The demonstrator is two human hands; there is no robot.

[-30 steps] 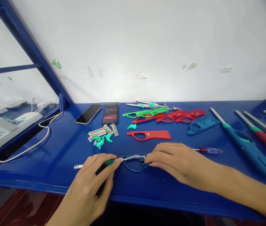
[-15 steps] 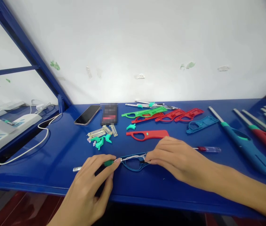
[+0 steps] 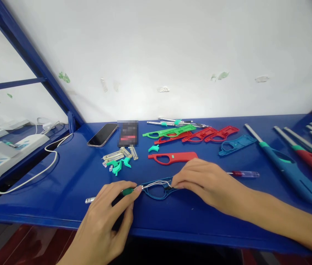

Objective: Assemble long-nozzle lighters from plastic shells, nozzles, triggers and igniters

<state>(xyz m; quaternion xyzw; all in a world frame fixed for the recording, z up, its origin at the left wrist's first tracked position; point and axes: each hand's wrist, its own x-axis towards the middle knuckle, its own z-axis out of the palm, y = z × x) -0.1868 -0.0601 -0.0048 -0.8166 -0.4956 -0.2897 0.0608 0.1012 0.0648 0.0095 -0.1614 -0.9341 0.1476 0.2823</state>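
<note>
A blue lighter casing half [image 3: 156,198] lies on the table near its front edge, inner side up. White wires [image 3: 157,183] run over its trigger opening. My left hand [image 3: 108,211] is closed around a metal lighter tube [image 3: 90,200] with a green collar [image 3: 127,191], at the casing's narrow end. My right hand [image 3: 204,182] pinches the casing's handle end, its fingertips beside a small black part [image 3: 168,188] at the wires' end. What lies under those fingers is hidden.
Behind the hands lie a red casing [image 3: 183,157], green trigger pieces [image 3: 116,166], clear fuel tanks [image 3: 114,156] and a phone [image 3: 102,135]. A screwdriver [image 3: 245,174] and assembled lighters [image 3: 290,171] are to the right. A white power strip [image 3: 31,141] stands at left.
My right hand has shifted very slightly to the right along the casing, its fingers still pinched. The left hand keeps its grip on the metal tube.
</note>
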